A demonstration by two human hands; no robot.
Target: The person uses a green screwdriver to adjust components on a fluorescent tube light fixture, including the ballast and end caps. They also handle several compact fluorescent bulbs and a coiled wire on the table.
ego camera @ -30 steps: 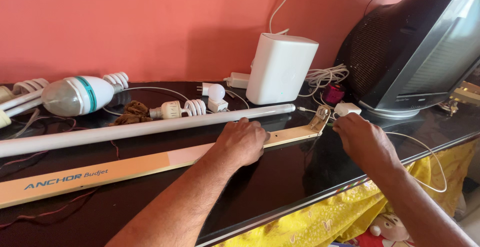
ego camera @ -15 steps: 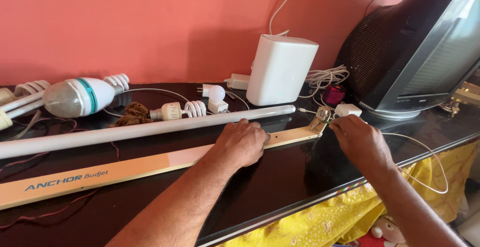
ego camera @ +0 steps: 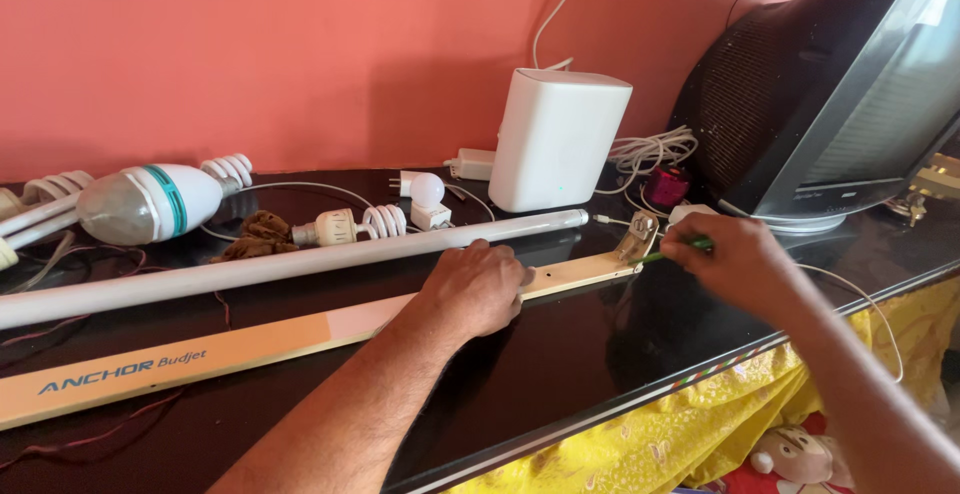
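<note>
The left hand (ego camera: 478, 289) lay palm down on the long cream batten fitting (ego camera: 300, 334), fingers curled over its far edge and pressing it to the dark glossy table (ego camera: 560, 374). The fitting ran from the left edge of the view to the lamp holder (ego camera: 637, 238) at its right end, just in front of the white fluorescent tube (ego camera: 300, 266) lying parallel behind it. The right hand (ego camera: 735, 264) was pinched shut around a thin green-handled tool (ego camera: 672, 251), tip at the holder. Behind stood a white box-shaped device (ego camera: 557, 139); a dark television (ego camera: 830, 94) stood at right.
</note>
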